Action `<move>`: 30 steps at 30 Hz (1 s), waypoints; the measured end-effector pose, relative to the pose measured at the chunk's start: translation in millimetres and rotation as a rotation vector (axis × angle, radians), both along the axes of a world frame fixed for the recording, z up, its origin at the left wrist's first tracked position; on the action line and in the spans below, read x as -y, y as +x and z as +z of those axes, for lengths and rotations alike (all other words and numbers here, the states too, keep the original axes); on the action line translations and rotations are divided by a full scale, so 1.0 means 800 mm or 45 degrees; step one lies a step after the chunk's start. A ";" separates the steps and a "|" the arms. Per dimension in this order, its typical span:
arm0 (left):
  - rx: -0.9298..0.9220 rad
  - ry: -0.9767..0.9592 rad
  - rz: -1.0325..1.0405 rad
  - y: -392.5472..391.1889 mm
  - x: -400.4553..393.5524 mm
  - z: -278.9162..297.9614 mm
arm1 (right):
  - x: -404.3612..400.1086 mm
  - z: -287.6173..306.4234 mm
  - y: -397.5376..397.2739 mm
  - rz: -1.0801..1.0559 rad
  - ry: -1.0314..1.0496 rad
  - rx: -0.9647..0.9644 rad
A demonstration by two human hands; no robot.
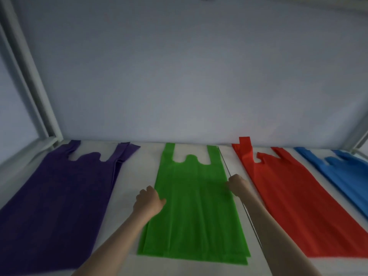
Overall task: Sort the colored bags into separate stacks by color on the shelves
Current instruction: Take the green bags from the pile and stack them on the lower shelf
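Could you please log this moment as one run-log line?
left hand and right hand: gripping green stack edges | purple, red, blue: untouched

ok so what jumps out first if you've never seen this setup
Four flat bag stacks lie in a row on the white shelf: purple bags far left, green bags in the middle, red bags and blue bags to the right. The left hand and right hand sit at the green stack's side edges.

No readable text, label or number anywhere.
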State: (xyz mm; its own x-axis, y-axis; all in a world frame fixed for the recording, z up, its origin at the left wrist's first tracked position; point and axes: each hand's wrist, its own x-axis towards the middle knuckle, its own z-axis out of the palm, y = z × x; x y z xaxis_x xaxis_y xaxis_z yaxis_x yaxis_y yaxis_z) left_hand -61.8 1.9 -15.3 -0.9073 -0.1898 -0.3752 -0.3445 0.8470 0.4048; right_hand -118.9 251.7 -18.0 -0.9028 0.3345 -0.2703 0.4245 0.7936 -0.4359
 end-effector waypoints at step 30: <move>0.113 0.307 0.063 -0.025 -0.004 -0.038 | 0.003 -0.021 -0.088 -0.247 -0.341 0.080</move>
